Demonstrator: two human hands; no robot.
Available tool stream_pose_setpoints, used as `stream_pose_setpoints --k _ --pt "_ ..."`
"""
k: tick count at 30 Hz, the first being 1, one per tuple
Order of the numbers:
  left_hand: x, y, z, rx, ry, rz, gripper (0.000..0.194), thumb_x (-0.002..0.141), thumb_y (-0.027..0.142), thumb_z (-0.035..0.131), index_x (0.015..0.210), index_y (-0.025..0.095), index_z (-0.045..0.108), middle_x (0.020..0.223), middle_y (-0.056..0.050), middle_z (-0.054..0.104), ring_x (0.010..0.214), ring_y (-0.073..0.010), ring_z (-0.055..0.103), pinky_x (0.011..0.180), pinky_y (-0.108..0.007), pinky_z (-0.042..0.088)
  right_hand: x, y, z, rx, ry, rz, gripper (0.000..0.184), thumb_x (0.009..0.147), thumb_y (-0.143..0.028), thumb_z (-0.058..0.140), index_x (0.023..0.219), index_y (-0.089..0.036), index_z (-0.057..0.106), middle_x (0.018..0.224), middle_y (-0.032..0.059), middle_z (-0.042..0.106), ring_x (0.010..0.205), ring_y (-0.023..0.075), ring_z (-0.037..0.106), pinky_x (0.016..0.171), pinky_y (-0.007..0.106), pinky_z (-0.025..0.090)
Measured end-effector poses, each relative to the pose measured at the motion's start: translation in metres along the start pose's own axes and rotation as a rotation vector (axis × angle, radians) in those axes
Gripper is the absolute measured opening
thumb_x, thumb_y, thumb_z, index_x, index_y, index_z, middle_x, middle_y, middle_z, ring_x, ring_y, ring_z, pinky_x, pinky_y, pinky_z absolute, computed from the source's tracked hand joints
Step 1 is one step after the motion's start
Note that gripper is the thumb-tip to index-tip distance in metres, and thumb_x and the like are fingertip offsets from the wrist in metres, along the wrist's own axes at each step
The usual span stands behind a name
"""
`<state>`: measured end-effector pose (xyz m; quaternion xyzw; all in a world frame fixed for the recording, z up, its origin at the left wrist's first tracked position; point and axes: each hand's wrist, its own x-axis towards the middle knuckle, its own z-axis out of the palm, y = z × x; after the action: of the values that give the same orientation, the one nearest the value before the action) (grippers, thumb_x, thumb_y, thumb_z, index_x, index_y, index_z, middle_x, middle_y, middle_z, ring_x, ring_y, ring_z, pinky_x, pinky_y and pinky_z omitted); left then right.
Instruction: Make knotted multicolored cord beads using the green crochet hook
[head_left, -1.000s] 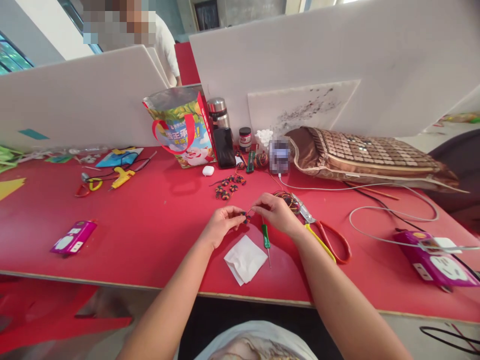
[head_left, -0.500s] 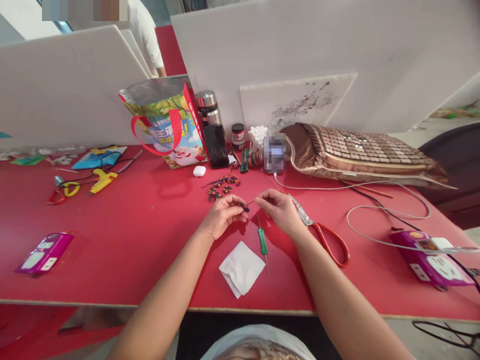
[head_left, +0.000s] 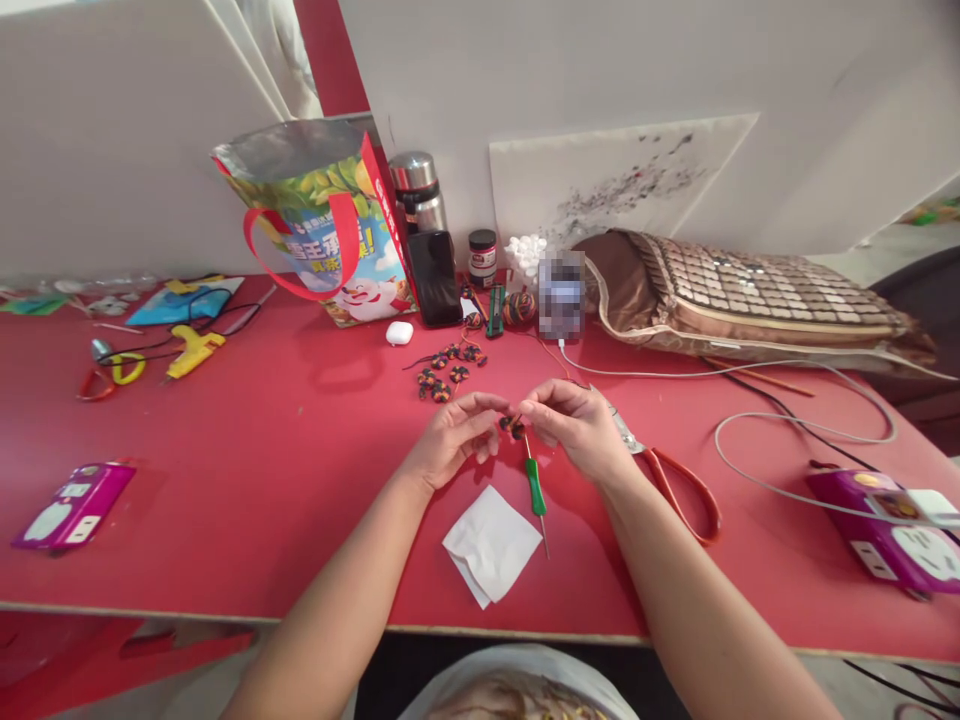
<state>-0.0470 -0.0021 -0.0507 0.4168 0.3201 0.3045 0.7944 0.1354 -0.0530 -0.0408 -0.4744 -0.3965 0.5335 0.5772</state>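
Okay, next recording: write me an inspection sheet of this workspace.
Surface: red table, no spill seen
Job's things: small knotted piece at the fingertips; similar pieces beyond; green-handled tool beside white paper
Clutter: bag, phone, yellow glue gun
Grippers: none; left hand and right hand meet at the piece
Cables: white cable crosses the right side; black cable by the glue gun
Surroundings: white boards behind

On the table, before me, lies a napkin; the screwdriver is just right of it, the pliers farther right. Beyond my left hand sit cord knots, with the phone behind them.
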Motion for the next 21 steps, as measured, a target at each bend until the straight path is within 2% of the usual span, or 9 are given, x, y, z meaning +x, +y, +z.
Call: stream_pose_setpoints --k 8,18,21 --pt "-0.001 -0.004 0.01 0.067 0.063 0.011 0.037 0.06 0.027 0.092 0.089 0.017 0.073 0.077 0.002 0.07 0.043 -0.003 0.049 0.04 -0.019 0.034 0.0 0.003 0.0 0.007 -0.008 -0.027 0.032 0.078 -0.046 0.082 0.073 -0.018 0.067 0.048 -0.0055 0.053 0.041 0.008 0.042 0.042 0.022 0.032" --pt "-0.001 -0.008 0.011 0.049 0.046 0.058 0.031 0.065 0.028 0.087 0.09 0.016 0.073 0.079 -0.001 0.071 0.043 -0.0036 0.049 0.041 -0.02 0.03 0.0 0.008 0.002 0.057 -0.023 -0.017 0.031 0.077 -0.044 0.084 0.073 -0.018 0.067 0.061 -0.0015 0.065 0.044 0.0084 0.049 0.042 0.023 0.038" --pt "-0.001 -0.009 0.012 0.079 0.057 0.077 0.03 0.066 0.03 0.087 0.087 0.016 0.071 0.079 -0.001 0.071 0.047 -0.0055 0.052 0.045 -0.022 0.034 0.001 0.01 0.001 0.039 0.017 -0.023 0.032 0.078 -0.045 0.083 0.072 -0.018 0.066 0.055 -0.0031 0.062 0.042 0.0077 0.047 0.041 0.022 0.039"
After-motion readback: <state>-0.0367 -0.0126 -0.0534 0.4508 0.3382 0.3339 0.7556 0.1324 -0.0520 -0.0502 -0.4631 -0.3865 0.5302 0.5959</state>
